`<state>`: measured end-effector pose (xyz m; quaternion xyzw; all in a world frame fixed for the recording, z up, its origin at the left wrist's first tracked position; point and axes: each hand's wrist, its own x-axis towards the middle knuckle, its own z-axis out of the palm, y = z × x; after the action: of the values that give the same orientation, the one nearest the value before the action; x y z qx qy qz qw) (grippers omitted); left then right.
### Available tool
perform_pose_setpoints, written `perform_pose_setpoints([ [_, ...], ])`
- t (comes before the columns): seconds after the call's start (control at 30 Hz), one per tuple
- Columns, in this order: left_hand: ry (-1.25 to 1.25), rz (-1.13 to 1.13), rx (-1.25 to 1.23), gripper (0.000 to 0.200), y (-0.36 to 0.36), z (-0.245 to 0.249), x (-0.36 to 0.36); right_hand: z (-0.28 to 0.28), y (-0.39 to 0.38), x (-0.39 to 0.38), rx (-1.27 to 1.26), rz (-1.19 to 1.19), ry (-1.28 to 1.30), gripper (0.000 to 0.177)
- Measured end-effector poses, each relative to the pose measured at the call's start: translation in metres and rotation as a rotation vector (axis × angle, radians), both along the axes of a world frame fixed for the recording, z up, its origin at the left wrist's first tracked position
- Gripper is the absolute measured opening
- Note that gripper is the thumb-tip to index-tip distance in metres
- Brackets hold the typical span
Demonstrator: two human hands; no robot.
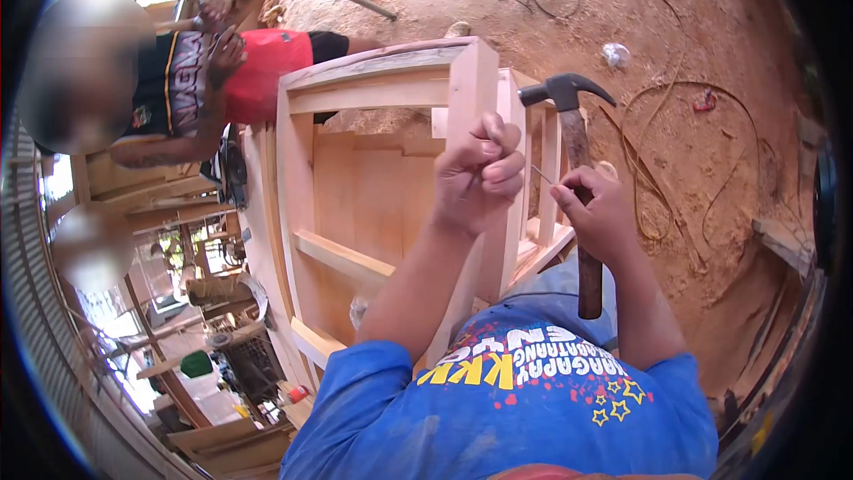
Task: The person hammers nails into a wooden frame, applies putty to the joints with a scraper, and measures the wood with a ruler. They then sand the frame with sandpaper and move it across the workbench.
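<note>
Right hand (599, 206) wraps black-headed, brown-wooden-handled claw hammer (576, 135) and pinches thin nail-like metal piece (541, 175), near right edge of pale wooden frame (473, 80); left hand (480, 169) curled, contents unclear. Hammer likely rigid, head-heavy; grip handle low.

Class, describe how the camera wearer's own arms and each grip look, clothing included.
The left sleeve and right sleeve are short and blue, leaving the forearms uncovered. The left grip and right grip are bare, with no glove, watch or bracelet visible. The sleeves belong to a blue shirt printed with white and yellow lettering and yellow star outlines.
</note>
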<state>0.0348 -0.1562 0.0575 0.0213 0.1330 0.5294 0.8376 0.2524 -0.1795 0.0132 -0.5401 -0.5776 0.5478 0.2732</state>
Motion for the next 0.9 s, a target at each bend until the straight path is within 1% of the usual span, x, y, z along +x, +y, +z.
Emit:
perform_pose_setpoints([
  [0.03,0.031,-0.043,0.022,0.012,0.006,0.003,-0.001,-0.001,0.0,0.0,-0.035,0.0,0.007,0.02],
  [0.07,0.146,-0.081,0.022,0.012,0.01,0.008,-0.003,-0.003,0.002,0.0,-0.07,-0.001,0.018,0.02],
  [0.1,0.264,-0.122,0.024,0.012,0.014,0.015,-0.004,-0.004,0.004,0.0,0.096,-0.017,0.011,0.02],
  [0.13,0.383,-0.163,0.026,0.012,0.017,0.02,-0.005,-0.005,0.006,0.001,0.075,-0.006,0.021,0.02],
  [0.17,0.546,-0.193,0.009,0.013,0.018,0.022,-0.005,-0.005,0.009,0.003,0.054,0.007,0.031,0.021],
  [0.2,0.833,-0.258,0.102,0.013,0.02,0.022,-0.003,-0.006,0.013,0.005,0.034,0.021,0.042,0.021],
  [0.27,1.4,-0.385,0.309,0.015,0.023,0.022,0.001,-0.013,0.022,0.004,0.07,0.032,0.081,0.021],
  [0.3,1.819,-0.547,0.604,0.015,0.029,0.033,0.007,-0.016,0.027,0.004,0.09,0.041,0.101,0.021],
  [0.4,2.134,-0.543,1.12,0.015,0.034,0.031,0.019,-0.017,0.041,0.002,0.173,0.005,0.187,0.019],
  [0.43,2.17,-0.622,1.062,0.015,0.039,0.035,0.023,-0.014,0.045,0.002,0.197,-0.013,0.223,0.019],
  [0.53,2.217,-0.692,1.2,0.016,0.062,0.039,0.025,-0.013,0.059,0.0,0.179,0.023,0.22,0.022],
  [0.57,2.221,-0.683,1.255,0.016,0.069,0.038,0.025,-0.013,0.061,0.0,0.173,0.03,0.236,0.022],
  [0.63,2.255,-0.762,1.294,0.017,0.083,0.04,0.024,-0.015,0.068,-0.001,0.171,0.049,0.263,0.028],
  [0.67,2.271,-0.805,1.31,0.018,0.089,0.04,0.022,-0.018,0.07,-0.003,0.165,-0.014,0.329,0.036],
  [0.7,2.342,-0.778,1.253,0.018,0.098,0.041,0.016,-0.021,0.07,-0.005,0.156,-0.079,0.395,0.046],
  [0.73,2.259,-0.601,1.123,0.016,0.112,0.036,0.004,-0.025,0.069,-0.007,0.144,-0.147,0.464,0.057],
  [0.77,2.334,-0.637,1.047,0.012,0.132,0.045,-0.002,-0.03,0.071,-0.006,0.176,-0.147,0.472,0.091],
  [0.8,2.255,-0.585,0.884,0.011,0.149,0.047,-0.01,-0.04,0.067,-0.007,0.128,-0.205,0.531,0.093],
  [0.83,2.286,-0.594,0.805,0.011,0.167,0.047,-0.025,-0.053,0.061,-0.01,0.078,-0.261,0.59,0.095],
  [0.87,2.222,-0.608,0.763,0.013,0.18,0.046,-0.027,-0.066,0.056,-0.013,0.034,-0.318,0.645,0.097],
  [0.9,2.276,-0.726,0.775,0.015,0.19,0.047,-0.02,-0.077,0.047,-0.015,-0.196,-0.311,0.836,0.088],
])
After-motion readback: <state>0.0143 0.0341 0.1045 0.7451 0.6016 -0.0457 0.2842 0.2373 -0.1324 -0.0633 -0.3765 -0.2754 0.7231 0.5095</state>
